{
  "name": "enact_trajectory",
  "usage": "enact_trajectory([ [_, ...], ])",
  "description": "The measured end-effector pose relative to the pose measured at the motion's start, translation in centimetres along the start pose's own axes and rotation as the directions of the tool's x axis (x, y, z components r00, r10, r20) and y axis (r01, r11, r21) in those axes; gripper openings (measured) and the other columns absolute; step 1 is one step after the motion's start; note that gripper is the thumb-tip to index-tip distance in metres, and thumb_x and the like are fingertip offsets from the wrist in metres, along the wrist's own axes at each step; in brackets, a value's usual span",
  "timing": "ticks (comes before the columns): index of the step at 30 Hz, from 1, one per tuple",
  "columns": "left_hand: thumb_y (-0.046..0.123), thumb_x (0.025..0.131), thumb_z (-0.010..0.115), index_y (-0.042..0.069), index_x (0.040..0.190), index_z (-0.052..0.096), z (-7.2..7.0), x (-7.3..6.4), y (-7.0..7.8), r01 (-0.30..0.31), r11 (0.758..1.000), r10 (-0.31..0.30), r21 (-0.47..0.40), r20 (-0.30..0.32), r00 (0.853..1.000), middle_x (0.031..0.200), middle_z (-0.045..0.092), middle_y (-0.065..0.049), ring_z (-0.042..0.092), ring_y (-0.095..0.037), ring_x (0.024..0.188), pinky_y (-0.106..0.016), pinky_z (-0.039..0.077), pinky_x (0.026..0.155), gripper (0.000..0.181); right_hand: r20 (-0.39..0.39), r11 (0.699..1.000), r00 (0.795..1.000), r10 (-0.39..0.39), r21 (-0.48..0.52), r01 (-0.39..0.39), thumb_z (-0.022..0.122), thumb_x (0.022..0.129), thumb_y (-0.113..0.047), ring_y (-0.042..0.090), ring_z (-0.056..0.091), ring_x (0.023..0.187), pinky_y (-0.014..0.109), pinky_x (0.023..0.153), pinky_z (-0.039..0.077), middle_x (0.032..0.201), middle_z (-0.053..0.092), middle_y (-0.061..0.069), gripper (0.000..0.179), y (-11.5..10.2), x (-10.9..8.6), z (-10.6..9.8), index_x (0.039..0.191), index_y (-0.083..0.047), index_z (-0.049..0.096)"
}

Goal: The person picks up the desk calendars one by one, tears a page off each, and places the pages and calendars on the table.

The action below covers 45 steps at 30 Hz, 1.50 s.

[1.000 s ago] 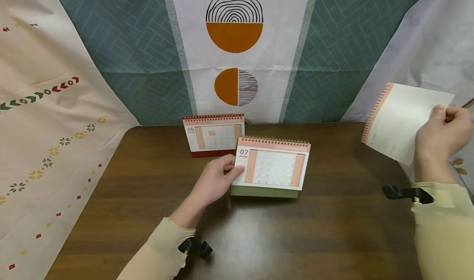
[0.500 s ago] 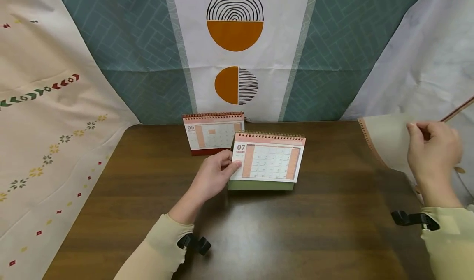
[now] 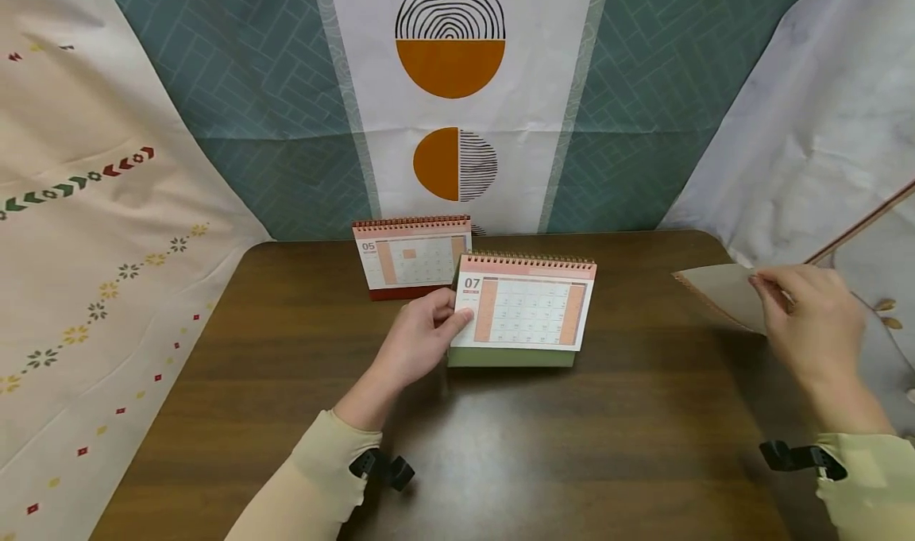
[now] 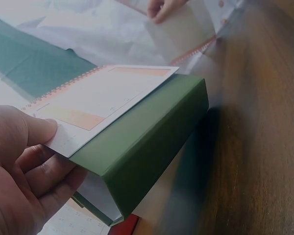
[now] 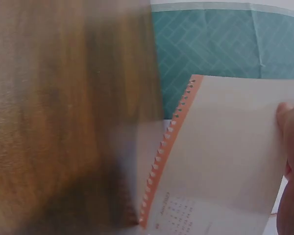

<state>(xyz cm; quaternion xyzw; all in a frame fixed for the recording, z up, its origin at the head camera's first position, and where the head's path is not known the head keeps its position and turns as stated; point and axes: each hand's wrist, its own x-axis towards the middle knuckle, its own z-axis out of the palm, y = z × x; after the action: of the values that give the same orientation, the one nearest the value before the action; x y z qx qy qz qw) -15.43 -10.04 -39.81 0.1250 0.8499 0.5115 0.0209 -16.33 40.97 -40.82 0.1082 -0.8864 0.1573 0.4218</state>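
My left hand point(image 3: 418, 338) grips the left edge of a desk calendar point(image 3: 532, 311) with a green base, its page reading 07. In the left wrist view, the thumb point(image 4: 41, 129) lies on the front of the page and the fingers are behind it, against the green stand point(image 4: 152, 142). At the table's right edge my right hand point(image 3: 818, 326) pinches a loose calendar page point(image 3: 722, 291). The right wrist view shows that page point(image 5: 230, 152) mostly blank, with a pink strip of torn punch holes along one side and a small printed month grid.
Behind the held calendar stands a second desk calendar point(image 3: 418, 255), red-based and reading 05, partly covered by it. The brown wooden table point(image 3: 608, 446) ends at patterned cloth on the left, back and right. A thin brown stripe point(image 3: 868, 219) crosses the right cloth.
My right hand has come lower and somewhat left with the loose page, which has tipped to a flatter angle in the head view. The left hand keeps its hold; the calendar has barely shifted.
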Motion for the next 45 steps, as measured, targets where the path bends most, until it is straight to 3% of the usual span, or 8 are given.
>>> enact_trajectory([
  [5,0.016,0.107,0.075,0.008,0.123,0.075,0.4,0.2,-0.1,0.017,1.0,-0.017,-0.014,-0.006,1.0,0.102,0.082,-0.001,0.069,-0.014,0.082,-0.033,0.05,0.071,0.018,0.059,0.994,0.994,-0.087,0.074,0.083,0.079,0.103,-0.014,0.047,0.065,0.091,0.054,0.084,0.046,0.098,0.078,0.022,0.015,0.3,-1.1,0.7,0.108,0.0,0.082],
  [10,0.016,0.108,0.075,0.008,0.124,0.075,0.5,0.2,0.0,0.02,0.999,-0.02,-0.028,-0.003,1.0,0.103,0.083,-0.002,0.068,-0.016,0.083,-0.034,0.049,0.071,0.018,0.169,0.982,0.972,-0.161,0.125,0.141,0.048,0.115,-0.057,0.039,0.066,0.084,0.039,0.075,0.04,0.098,0.079,0.018,0.066,0.7,-2.5,0.9,0.107,-0.001,0.083],
  [14,0.017,0.108,0.075,0.008,0.124,0.075,0.5,0.3,0.0,0.022,0.999,-0.023,-0.033,-0.011,1.0,0.104,0.083,-0.002,0.069,-0.015,0.084,-0.035,0.05,0.072,0.019,0.242,0.971,0.946,-0.215,0.154,0.182,0.041,0.113,-0.065,0.032,0.069,0.08,0.038,0.072,0.044,0.095,0.08,0.011,0.074,0.8,-3.7,1.2,0.101,-0.006,0.084],
  [19,0.017,0.108,0.074,0.008,0.123,0.075,0.8,0.5,-0.1,0.021,0.999,-0.022,-0.048,-0.021,1.0,0.104,0.083,-0.002,0.071,-0.015,0.086,-0.036,0.051,0.074,0.017,0.373,0.965,0.893,-0.251,0.167,0.202,0.087,0.097,-0.018,0.021,0.071,0.077,0.035,0.068,0.05,0.091,0.08,-0.001,0.006,1.0,-4.9,1.3,0.1,-0.014,0.084],
  [21,0.017,0.108,0.074,0.008,0.122,0.075,0.9,0.5,-0.1,0.017,0.998,-0.018,-0.055,-0.024,1.0,0.105,0.083,-0.003,0.072,-0.015,0.086,-0.036,0.052,0.075,0.017,0.417,0.965,0.872,-0.254,0.176,0.197,0.095,0.076,0.001,0.016,0.069,0.076,0.031,0.067,0.049,0.09,0.079,-0.004,0.031,0.9,-5.3,1.2,0.1,-0.015,0.085],
  [23,0.017,0.109,0.074,0.008,0.122,0.075,1.0,0.5,-0.1,0.015,0.998,-0.016,-0.056,-0.025,1.0,0.104,0.083,-0.002,0.071,-0.015,0.087,-0.036,0.052,0.076,0.016,0.446,0.963,0.856,-0.261,0.178,0.201,0.096,0.071,0.004,0.009,0.066,0.075,0.028,0.066,0.048,0.089,0.078,-0.007,0.036,0.9,-5.6,1.2,0.099,-0.016,0.084],
  [34,0.02,0.11,0.073,0.01,0.124,0.074,1.3,0.8,-0.4,0.027,0.998,-0.027,-0.049,-0.001,1.0,0.106,0.083,0.0,0.072,-0.015,0.089,-0.036,0.053,0.077,0.018,0.493,0.973,0.841,-0.225,0.154,0.17,0.095,0.074,0.002,0.015,0.073,0.083,0.032,0.071,0.052,0.096,0.079,-0.007,0.035,1.3,-7.1,1.2,0.099,-0.02,0.084],
  [45,0.019,0.11,0.071,0.009,0.124,0.074,1.6,1.3,-0.6,0.015,0.998,-0.015,-0.058,-0.002,1.0,0.105,0.082,0.0,0.069,-0.015,0.085,-0.034,0.051,0.073,0.017,0.481,0.984,0.86,-0.173,0.126,0.127,0.094,0.08,-0.001,0.022,0.074,0.088,0.038,0.078,0.052,0.101,0.077,-0.006,0.028,0.7,-7.6,1.4,0.099,-0.019,0.085],
])
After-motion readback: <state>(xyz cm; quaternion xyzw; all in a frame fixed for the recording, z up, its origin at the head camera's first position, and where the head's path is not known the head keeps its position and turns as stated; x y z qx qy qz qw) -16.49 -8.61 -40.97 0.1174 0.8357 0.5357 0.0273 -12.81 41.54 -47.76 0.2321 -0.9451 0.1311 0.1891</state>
